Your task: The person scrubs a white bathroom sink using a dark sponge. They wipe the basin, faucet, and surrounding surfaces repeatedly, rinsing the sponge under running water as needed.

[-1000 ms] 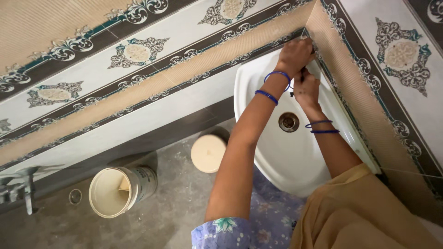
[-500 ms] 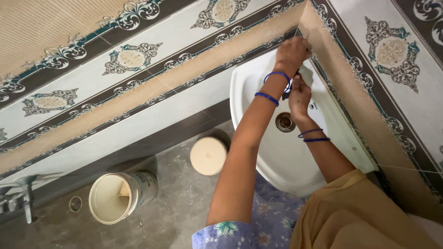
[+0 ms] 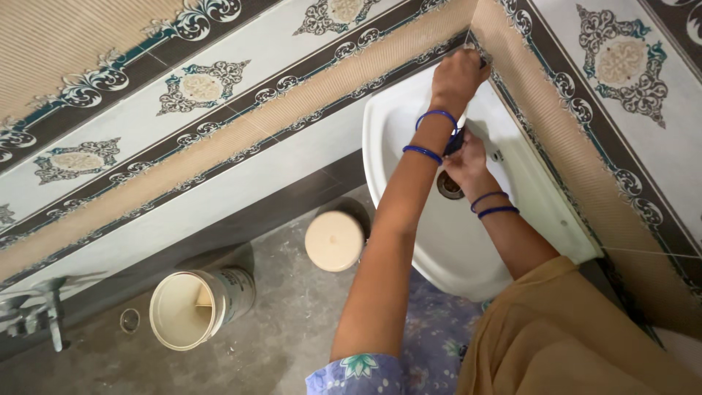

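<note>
While over the sink (image 3: 468, 249): two bare hands.
Left hand (image 3: 458, 75): fist closed at the sink's back corner, contents hidden.
Right hand (image 3: 462, 162): above the drain (image 3: 448, 186), gripping a small dark object (image 3: 454, 141).

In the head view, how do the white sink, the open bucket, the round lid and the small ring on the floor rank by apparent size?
1. white sink, though it is nearer the camera
2. open bucket
3. round lid
4. small ring
</note>
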